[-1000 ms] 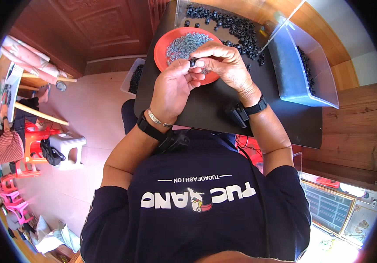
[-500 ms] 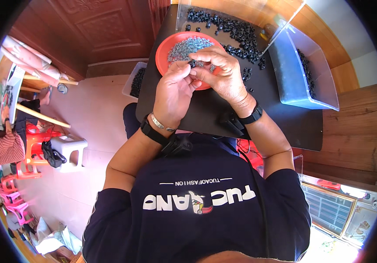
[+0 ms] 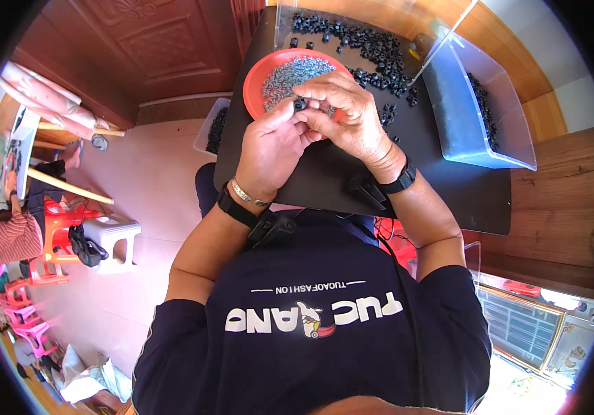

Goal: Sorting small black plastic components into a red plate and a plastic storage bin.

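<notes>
Above the near side of a red plate [image 3: 252, 93], both my hands meet. A small black plastic part [image 3: 300, 104] sits at the fingertips of my left hand [image 3: 269, 151], which is pinched on it, palm turned up. From the right, my right hand [image 3: 352, 117] curls in with its thumb and forefinger close around the same part. Whatever else its fingertips hold is hidden. Many small silvery metal pieces [image 3: 290, 76], too small to name surely, cover the plate.
Loose black parts [image 3: 380, 59] lie heaped at the back of the dark table [image 3: 463, 200]. A translucent blue bin [image 3: 473, 131] with more stands at the right. Left of the table is another tub [image 3: 203, 135]. A person [image 3: 10, 235] sits far left near stools [image 3: 114, 242].
The black part shows more plainly between my fingertips. My left hand has shifted slightly to the left; my right fingers remain close against it.
</notes>
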Available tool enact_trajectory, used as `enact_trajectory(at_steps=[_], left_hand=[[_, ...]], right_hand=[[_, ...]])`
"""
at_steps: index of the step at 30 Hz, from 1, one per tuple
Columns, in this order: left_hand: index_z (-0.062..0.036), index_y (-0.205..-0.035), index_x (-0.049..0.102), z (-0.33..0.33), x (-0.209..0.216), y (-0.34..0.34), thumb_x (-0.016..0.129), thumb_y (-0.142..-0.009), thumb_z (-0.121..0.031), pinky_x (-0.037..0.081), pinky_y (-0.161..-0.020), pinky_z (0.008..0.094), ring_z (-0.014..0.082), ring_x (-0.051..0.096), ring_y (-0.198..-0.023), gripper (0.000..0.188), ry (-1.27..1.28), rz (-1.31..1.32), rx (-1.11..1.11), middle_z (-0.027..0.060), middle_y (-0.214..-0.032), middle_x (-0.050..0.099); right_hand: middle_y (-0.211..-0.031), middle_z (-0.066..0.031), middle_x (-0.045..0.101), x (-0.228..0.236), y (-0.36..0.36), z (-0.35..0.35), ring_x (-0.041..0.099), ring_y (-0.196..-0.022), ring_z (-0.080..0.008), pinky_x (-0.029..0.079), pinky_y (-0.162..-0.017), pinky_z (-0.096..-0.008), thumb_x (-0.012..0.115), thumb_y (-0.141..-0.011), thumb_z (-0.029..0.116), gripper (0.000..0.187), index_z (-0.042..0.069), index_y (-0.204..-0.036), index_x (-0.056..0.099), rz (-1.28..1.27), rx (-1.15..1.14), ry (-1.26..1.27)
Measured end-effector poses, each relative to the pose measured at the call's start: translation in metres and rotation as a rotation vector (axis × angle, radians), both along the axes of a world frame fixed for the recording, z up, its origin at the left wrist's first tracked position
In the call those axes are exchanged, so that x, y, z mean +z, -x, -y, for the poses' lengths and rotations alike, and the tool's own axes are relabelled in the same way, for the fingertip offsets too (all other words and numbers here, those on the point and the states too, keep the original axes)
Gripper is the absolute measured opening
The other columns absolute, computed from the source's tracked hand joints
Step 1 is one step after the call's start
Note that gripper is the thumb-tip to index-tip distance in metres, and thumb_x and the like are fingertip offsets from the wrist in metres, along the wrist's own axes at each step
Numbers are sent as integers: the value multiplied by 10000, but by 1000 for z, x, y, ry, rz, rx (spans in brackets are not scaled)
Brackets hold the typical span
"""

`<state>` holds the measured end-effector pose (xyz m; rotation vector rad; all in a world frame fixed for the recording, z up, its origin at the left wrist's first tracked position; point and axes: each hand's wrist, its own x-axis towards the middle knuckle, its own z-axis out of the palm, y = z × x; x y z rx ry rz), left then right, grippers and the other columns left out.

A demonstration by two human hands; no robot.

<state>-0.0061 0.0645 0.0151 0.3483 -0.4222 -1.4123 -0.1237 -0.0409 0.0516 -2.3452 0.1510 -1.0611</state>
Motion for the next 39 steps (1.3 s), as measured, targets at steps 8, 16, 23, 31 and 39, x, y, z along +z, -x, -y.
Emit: enact_trajectory(at_steps=[8,16,23,31,39], left_hand=[[-90,-1115,562,0,-5,0,445,-964,-260,409,-895,344,153,544,-1002,256,50,64,72,23,-1074,579],[-70,-1124,556,-1,1,3,437,-962,-243,417,-912,373,176,560,-1012,265,38,122,116,53,-1061,599],[-57,-1145,549,-1,2,2,436,-959,-236,425,-914,383,190,565,-1017,282,68,135,108,66,-1071,601],[-34,-1180,530,2,-2,1,451,-959,-243,425,-901,380,190,558,-1018,314,40,98,83,74,-1111,587],[-37,-1182,522,4,-5,2,431,-968,-216,419,-909,379,199,545,-1029,293,79,86,77,86,-1128,577]], right_hand=[[-871,-35,653,-1,-4,0,625,-836,-207,515,-771,-332,776,-661,77,390,96,-1041,686,35,9,73],[-900,-45,664,-1,-4,-1,636,-879,-226,517,-787,-343,774,-655,86,388,102,-1034,687,52,-50,152],[-919,-46,669,0,-4,-3,638,-890,-232,517,-791,-347,771,-645,91,377,110,-1013,691,62,-80,215],[-939,-40,665,-1,-5,-2,626,-907,-230,512,-802,-346,777,-637,86,379,109,-1005,689,62,-51,125],[-946,-46,663,-6,-6,-4,621,-904,-239,520,-779,-344,774,-634,86,359,101,-982,687,61,-154,232]])
